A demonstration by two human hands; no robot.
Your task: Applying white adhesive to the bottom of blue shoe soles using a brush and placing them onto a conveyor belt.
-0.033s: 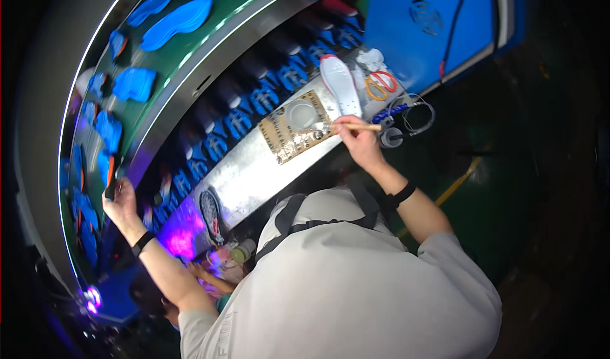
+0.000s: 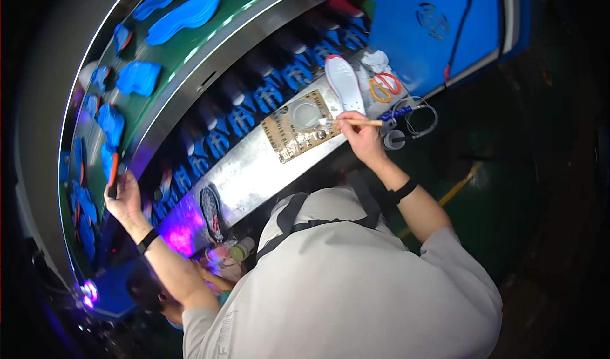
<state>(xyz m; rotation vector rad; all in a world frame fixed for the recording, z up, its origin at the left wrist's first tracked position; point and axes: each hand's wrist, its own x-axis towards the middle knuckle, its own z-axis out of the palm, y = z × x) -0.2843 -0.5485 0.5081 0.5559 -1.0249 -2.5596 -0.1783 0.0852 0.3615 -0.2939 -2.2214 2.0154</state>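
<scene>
At the left, my left hand [image 2: 127,203] reaches to the conveyor's edge, fingers closed around a dark-ended shoe piece [image 2: 113,190]. An orange strip and blue material seem to continue above that dark end, though where the piece stops is unclear. My right hand [image 2: 362,140] pinches a brush [image 2: 363,123] by its wooden handle over the pale bench. The bristles point left, close to a round dish [image 2: 306,113] of pale liquid. Under the dish lies a brown printed sheet [image 2: 289,144]. Just beyond the right hand rests a white shoe sole [image 2: 343,82] with a red end.
Blue shoe pieces [image 2: 184,21] lie on the green curved conveyor [image 2: 184,51]. Scissors [image 2: 384,87], a coiled blue cable [image 2: 395,112] and a small cup [image 2: 394,140] sit at the bench's right end. A dark shoe sole [image 2: 211,213] is at its left end, near another person [image 2: 149,289].
The whole view has shifted slightly to the right. Both hands keep nearly the same places and the same holds.
</scene>
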